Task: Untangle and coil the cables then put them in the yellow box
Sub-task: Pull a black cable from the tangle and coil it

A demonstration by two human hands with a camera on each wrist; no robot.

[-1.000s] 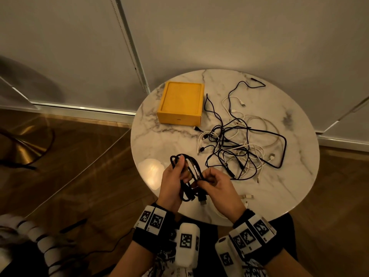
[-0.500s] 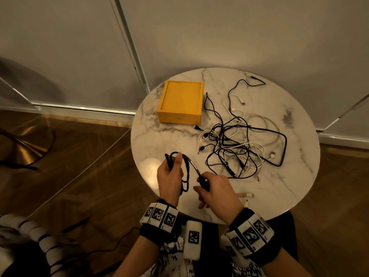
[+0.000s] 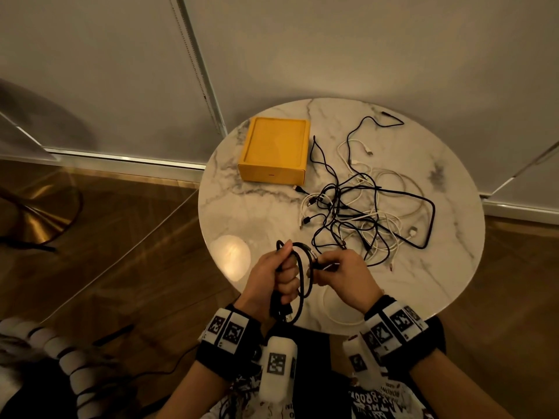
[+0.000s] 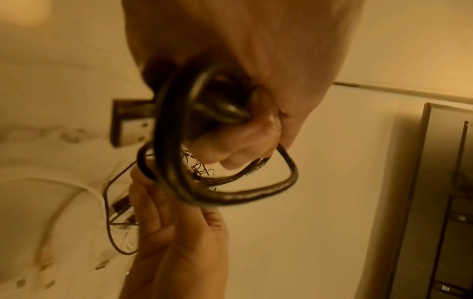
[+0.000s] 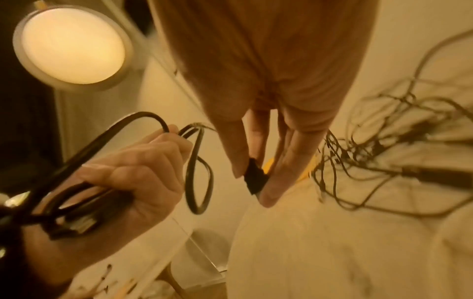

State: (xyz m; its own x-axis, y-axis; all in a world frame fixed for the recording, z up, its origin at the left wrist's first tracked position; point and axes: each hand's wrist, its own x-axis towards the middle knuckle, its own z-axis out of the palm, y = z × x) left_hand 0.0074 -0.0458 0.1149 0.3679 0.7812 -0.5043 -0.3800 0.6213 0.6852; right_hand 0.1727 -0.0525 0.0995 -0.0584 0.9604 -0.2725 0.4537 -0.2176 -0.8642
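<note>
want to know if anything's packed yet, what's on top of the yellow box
Nothing rests on the yellow box; its top shows bare, and only a black plug lies beside its front corner. Its inside cannot be seen.

- My black wrist bands [image 3: 230, 343] have white tiles with black square code marks on them. These are patterns, with no words or numbers I can read.
- The white block [image 3: 276, 365] between my arms has one of the same square marks.
- My black and white printed clothes [image 3: 381, 403] have big letters on them, but they are upside down and cut off. I cannot read a whole word.
</note>
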